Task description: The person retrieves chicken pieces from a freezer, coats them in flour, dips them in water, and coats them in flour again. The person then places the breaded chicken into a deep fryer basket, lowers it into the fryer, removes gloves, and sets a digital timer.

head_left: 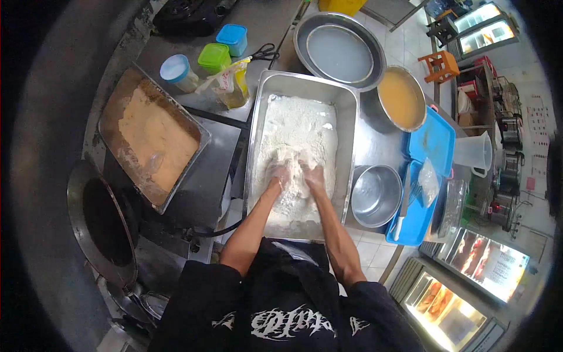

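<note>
A deep rectangular metal pan (350, 117) stands before me, holding a bed of white flour (299, 120). Both of my hands are in it, dusted with flour and close together near the middle. My left hand (280, 174) is sunk in the heap on the left, and its fingers are covered. Just to the right, my right hand (313, 175) reaches into the same heap, its fingertips buried too. Whether either hand is closed round flour or something under it is hidden. Around the hands the flour is ridged and clumpy.
Left lies a tray (202, 141) of tan crumbs, above a dark wok (102, 223). Jars (179, 71) and a plastic packet (230, 85) stand behind it. Right are a basin (299, 44), a pot of orange-brown liquid (402, 97), a bare metal pot (377, 196), and a knife (403, 202) on a blue tray.
</note>
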Tool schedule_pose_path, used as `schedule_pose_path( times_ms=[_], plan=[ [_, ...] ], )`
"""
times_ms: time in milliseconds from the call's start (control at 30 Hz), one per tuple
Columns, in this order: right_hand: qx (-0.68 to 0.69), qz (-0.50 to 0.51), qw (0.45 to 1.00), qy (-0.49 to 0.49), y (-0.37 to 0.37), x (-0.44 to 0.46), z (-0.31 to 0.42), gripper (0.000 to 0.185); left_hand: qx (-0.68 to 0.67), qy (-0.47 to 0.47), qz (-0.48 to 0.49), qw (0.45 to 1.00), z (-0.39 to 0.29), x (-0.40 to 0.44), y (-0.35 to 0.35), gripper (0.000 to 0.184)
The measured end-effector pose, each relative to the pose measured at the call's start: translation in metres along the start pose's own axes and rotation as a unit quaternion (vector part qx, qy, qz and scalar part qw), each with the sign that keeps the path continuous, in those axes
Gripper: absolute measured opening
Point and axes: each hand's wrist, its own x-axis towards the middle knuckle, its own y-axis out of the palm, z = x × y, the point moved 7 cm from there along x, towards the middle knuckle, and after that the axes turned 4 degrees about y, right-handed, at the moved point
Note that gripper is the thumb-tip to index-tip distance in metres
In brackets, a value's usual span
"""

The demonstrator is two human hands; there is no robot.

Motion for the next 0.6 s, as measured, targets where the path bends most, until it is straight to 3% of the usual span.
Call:
schedule_pose_path(
  times_ms=[67, 133, 233, 333, 367, 400, 433, 500, 600],
  plan=[
    [-0.122, 0.077, 0.989, 0.029, -0.019, -0.006, 0.009, 0.036, -0.104, -0.119, 0.049, 0.986, -0.016, -0.032, -0.035, 0.065],
    [-0.117, 0.064, 0.99, -0.055, -0.009, 0.032, -0.034, 0.039, -0.165, -0.185, 0.026, 0.968, -0.025, -0.057, -0.061, 0.071],
    [-0.127, 0.014, 0.986, -0.105, -0.019, 0.041, -0.045, 0.046, -0.207, -0.184, -0.109, 0.955, -0.019, -0.07, -0.062, 0.078],
    [-0.304, -0.014, 0.947, -0.105, 0.001, 0.048, -0.051, 0.06, -0.145, -0.237, -0.078, 0.958, -0.036, -0.077, -0.053, 0.082],
    [-0.375, -0.024, 0.92, -0.109, 0.01, 0.057, -0.054, 0.067, -0.103, -0.226, -0.117, 0.962, -0.036, -0.071, -0.044, 0.083],
    [-0.468, 0.077, 0.873, -0.115, 0.03, 0.067, -0.064, 0.065, -0.06, -0.216, -0.159, 0.962, -0.018, -0.052, -0.008, 0.084],
    [-0.415, 0.048, 0.894, -0.162, 0.041, 0.07, -0.071, 0.063, -0.014, -0.205, -0.198, 0.958, 0.003, -0.035, 0.024, 0.085],
    [-0.303, -0.015, 0.919, -0.252, 0.062, 0.058, -0.088, 0.059, -0.006, -0.145, -0.187, 0.971, 0.015, -0.006, 0.052, 0.079],
    [-0.149, 0.025, 0.95, -0.272, 0.071, 0.023, -0.056, 0.053, -0.154, -0.057, -0.18, 0.97, 0.02, 0.009, 0.045, 0.077]
  ],
)
